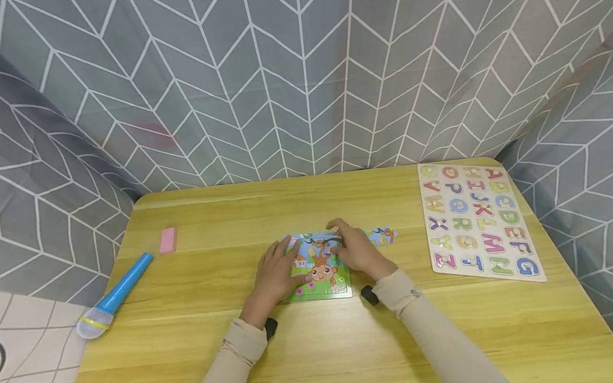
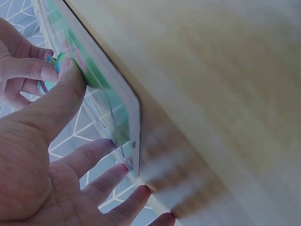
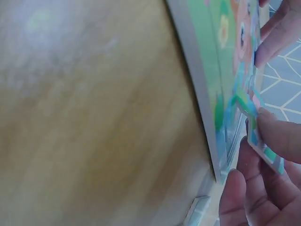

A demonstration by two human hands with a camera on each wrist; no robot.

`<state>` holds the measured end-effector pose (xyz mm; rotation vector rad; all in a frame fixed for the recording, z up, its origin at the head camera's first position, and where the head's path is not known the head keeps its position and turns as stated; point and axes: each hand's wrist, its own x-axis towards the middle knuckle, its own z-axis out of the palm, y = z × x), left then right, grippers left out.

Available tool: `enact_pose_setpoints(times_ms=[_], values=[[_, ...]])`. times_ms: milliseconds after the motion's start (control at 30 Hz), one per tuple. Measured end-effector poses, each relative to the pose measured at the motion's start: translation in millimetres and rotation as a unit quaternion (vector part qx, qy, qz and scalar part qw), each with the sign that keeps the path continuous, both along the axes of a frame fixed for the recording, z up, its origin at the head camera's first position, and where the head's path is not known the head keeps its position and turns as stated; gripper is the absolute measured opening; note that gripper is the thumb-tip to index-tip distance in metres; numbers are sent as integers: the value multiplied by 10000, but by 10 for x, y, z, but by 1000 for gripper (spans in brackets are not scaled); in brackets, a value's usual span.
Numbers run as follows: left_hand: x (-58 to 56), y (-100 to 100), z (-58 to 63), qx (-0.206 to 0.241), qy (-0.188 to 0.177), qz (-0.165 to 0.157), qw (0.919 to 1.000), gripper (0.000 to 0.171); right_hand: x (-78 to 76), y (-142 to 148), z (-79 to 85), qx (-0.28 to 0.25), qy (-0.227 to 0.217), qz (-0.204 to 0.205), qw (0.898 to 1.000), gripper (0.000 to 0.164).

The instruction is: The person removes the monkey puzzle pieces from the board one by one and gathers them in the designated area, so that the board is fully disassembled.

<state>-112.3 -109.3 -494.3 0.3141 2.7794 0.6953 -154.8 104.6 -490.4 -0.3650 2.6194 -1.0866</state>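
Note:
A square jigsaw puzzle (image 1: 323,287) with a monkey picture lies on the table between both hands. My left hand (image 1: 274,277) rests at its left side, thumb over the picture and the other fingers spread along the far-left edge. Over the puzzle's right side, my right hand (image 1: 363,252) pinches a puzzle piece (image 3: 256,136) between thumb and fingers; in the right wrist view the piece is tilted above the board. Loose puzzle pieces (image 1: 383,235) with a small brown animal lie just right of the right hand.
A wooden alphabet board (image 1: 479,225) lies at the table's right. To the left are a blue toy microphone (image 1: 118,293) and a small pink block (image 1: 168,241). Patterned grey curtains (image 1: 302,76) hang behind the wooden table (image 1: 321,354).

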Motion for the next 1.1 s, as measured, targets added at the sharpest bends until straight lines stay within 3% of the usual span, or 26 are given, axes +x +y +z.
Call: enact_pose_setpoints(times_ms=[167,267,467,667,867,1100], values=[[5,0,8,-5,-47,-6,10000,84,-2,33,-28,-256,-193,-244,9992,31],[8,-3,9,7,-70,-4,10000,84,4,65,-46,-329,-60,-260,9991,26],[21,-9,6,131,-100,23,9999,84,-2,240,-44,-510,354,-459,9970,28],[31,-11,-2,245,-121,57,9996,84,-30,631,-11,-647,396,-1126,9907,35],[29,-13,11,167,-60,14,9998,85,-10,1065,-27,-116,449,-1695,9844,40],[19,-21,52,112,-25,-67,9999,84,18,1316,-40,291,326,-1950,9798,42]])
